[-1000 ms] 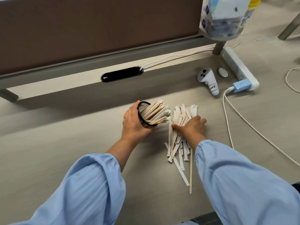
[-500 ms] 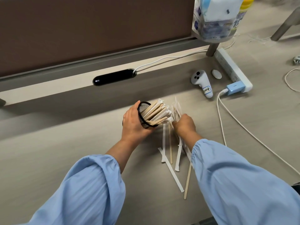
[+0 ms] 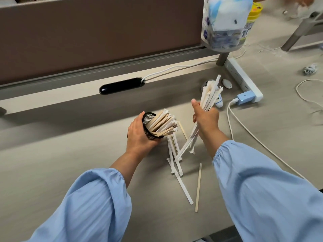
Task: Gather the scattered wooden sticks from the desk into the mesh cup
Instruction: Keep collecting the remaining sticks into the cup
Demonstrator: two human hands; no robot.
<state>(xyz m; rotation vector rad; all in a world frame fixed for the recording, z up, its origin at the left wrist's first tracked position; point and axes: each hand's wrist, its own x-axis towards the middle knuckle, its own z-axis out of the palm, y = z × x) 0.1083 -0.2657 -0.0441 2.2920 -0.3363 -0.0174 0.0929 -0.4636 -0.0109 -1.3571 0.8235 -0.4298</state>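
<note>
Sticks (image 3: 208, 98) were clenched as a loose bundle in the right hand (image 3: 206, 117), right of the crowded, tilted mesh cup (image 3: 148, 124) gripped by the left hand (image 3: 139, 135); forcing them in risked spilling sticks onto the desk (image 3: 70, 154).

A single wide-angle view from the person's head looks forward and steeply down onto the desk (image 3: 52, 172), close enough that both blue sleeves fill the lower frame; a brown partition (image 3: 87, 32) closes the far edge.
</note>
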